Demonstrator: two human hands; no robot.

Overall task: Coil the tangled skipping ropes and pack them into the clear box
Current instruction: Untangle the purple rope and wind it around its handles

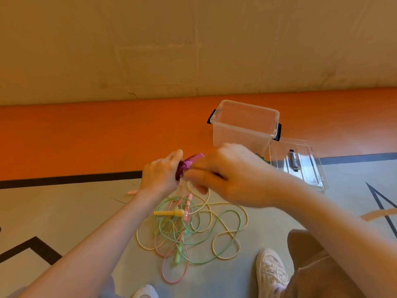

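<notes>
My left hand [160, 175] grips the purple rope [182, 166] bundle, my right hand [227, 175] pinches its loose end, and if I let go it could unwind onto the tangled ropes [193, 229].

The left hand [160, 175] has its grip closed round a coiled magenta rope [182, 167], its pink handle [196, 157] sticking out beyond the grip toward the clear box [245, 125]. The right hand [227, 175], just beside that grip, pinches a dark strand. Below the grip, tangled yellow, green and pink ropes [193, 224] lie on the floor, and the lid [300, 164] lies right of the box.
</notes>
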